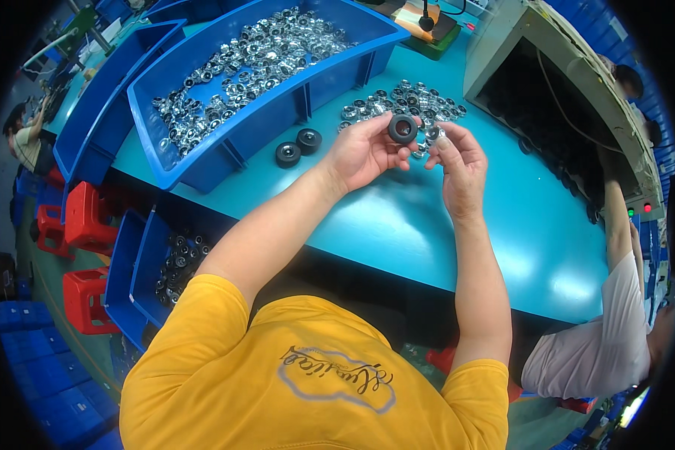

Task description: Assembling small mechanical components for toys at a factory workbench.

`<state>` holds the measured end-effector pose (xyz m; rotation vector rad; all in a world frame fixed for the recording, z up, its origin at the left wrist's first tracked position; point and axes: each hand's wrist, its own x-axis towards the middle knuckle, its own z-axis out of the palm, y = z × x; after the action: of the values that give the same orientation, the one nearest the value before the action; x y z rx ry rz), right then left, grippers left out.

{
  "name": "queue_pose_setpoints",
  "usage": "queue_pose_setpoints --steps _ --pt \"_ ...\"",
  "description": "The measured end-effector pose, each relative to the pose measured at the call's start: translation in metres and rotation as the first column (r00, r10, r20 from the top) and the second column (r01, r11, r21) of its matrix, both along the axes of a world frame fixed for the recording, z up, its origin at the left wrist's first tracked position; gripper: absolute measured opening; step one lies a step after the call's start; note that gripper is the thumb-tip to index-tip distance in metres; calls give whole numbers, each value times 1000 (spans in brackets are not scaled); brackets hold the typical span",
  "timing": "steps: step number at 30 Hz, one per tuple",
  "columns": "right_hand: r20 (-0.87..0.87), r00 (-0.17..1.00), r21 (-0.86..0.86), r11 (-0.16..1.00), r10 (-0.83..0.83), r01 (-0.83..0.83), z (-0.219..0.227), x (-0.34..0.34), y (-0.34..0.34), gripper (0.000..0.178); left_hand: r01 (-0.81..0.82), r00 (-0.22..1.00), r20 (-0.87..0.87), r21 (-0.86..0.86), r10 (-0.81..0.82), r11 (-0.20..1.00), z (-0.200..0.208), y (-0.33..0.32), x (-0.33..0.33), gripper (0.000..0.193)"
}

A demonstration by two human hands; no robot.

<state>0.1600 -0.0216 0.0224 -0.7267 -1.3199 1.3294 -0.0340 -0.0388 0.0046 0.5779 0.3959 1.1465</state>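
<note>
My left hand (361, 152) pinches a small black rubber tyre (403, 129) by its side, its hollow middle facing me. Close to its right, my right hand (461, 161) holds a shiny silver wheel rim (434, 135) between thumb and fingers. The tyre and the rim are apart, both held above the turquoise table (382, 225). Behind my hands lies a loose pile of silver wheel rims (379, 105). Left of my left wrist, two black wheels (298, 147) with silver centres stand side by side on the table.
A large blue bin (225, 139) of silver rims stands at the back left. On the right is a machine (502, 45) with a dark opening full of black tyres, where a co-worker's arm (617, 210) reaches in. A lower blue bin (144, 262) holds black wheels near red stools (90, 217).
</note>
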Motion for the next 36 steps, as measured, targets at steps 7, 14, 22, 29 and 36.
queue_pose_setpoints --steps 7,14,22,29,36 --pt "28 1000 -5 1000 0 0 -1 0 1 27 -10 1000 -25 2 10 1000 0 0 1 52" --pt "67 998 30 1000 0 -2 1 -2 -1 28 -21 998 -61 36 23 999 -5 0 1 52" --pt "192 961 226 962 -201 156 1 -10 -7 29 -55 991 -116 69 63 996 0 -3 4 47" --pt "361 868 498 857 -342 131 7 -13 -11 27 -73 972 -216 115 96 991 2 -6 8 41" --pt "379 823 588 797 -424 139 10 -14 -12 27 -52 962 -257 139 87 989 -2 -5 9 39"
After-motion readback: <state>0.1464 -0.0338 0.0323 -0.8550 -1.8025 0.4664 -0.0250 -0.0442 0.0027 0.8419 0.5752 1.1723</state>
